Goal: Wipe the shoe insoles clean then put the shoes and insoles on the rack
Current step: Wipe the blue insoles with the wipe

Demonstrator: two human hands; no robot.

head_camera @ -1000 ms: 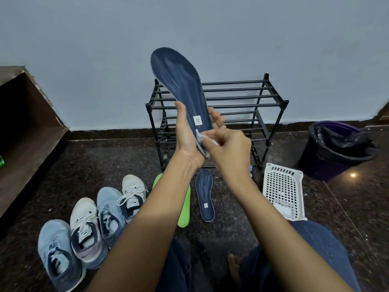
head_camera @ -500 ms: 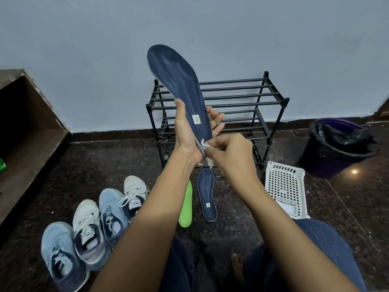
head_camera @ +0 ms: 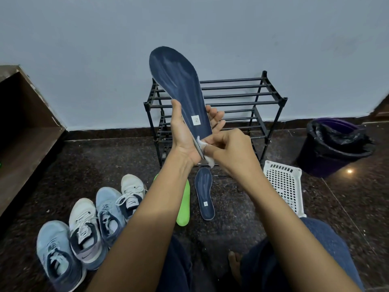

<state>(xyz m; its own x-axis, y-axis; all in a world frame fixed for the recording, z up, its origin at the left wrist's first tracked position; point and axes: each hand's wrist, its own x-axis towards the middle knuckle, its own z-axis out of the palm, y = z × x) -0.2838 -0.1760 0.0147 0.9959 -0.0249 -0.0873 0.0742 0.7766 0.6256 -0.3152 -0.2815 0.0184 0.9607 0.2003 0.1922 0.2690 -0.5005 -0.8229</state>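
Fingers [head_camera: 216, 142] of my right hand [head_camera: 231, 150] pinched a white wipe [head_camera: 203, 144] against the heel edge of the navy insole [head_camera: 179, 81]. My left hand [head_camera: 185, 135] gripped that insole upright in front of the rack [head_camera: 271, 100], thumb on one edge, fingers spread behind. Step in hand, by my judgement: wiping. The next move called for strokes toward the toe. The insole surface showed pale streaks and a small white label. A second navy insole [head_camera: 204, 194] lay just before the rack.
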